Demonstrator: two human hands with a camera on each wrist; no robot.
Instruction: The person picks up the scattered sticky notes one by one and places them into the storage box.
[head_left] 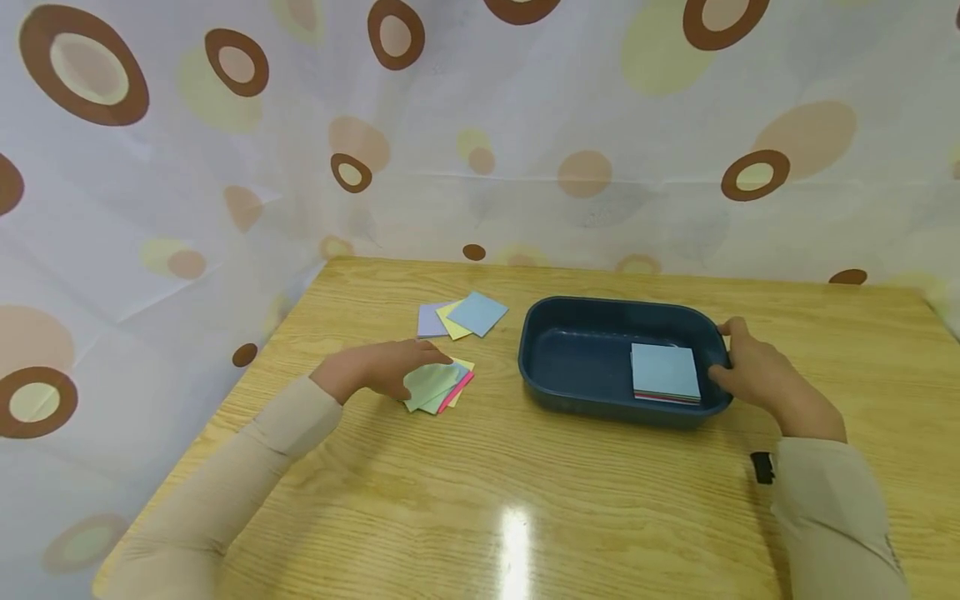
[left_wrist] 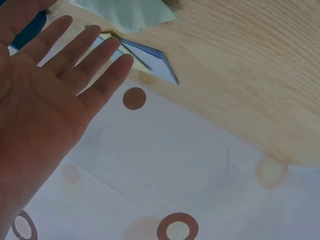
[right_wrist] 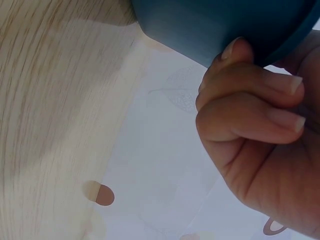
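A dark blue tray (head_left: 573, 358) stands on the table with a neat stack of square sticky notes (head_left: 664, 369), light blue on top, at its right end. My right hand (head_left: 761, 371) grips the tray's right rim, thumb inside and curled fingers outside. My left hand (head_left: 390, 367) hovers at a fanned pile of notes (head_left: 431, 390) with pale green, pink and yellow sheets. In the left wrist view its fingers (left_wrist: 82, 62) are straight and spread, apart from the bent pale green sheet (left_wrist: 130, 14). Farther back lie purple, yellow and light blue notes (head_left: 478, 313), overlapping.
The wooden table (head_left: 420, 508) reaches back to a patterned curtain (head_left: 525, 100) that also hangs along the left side. A small black object (head_left: 762, 467) shows beside the right sleeve.
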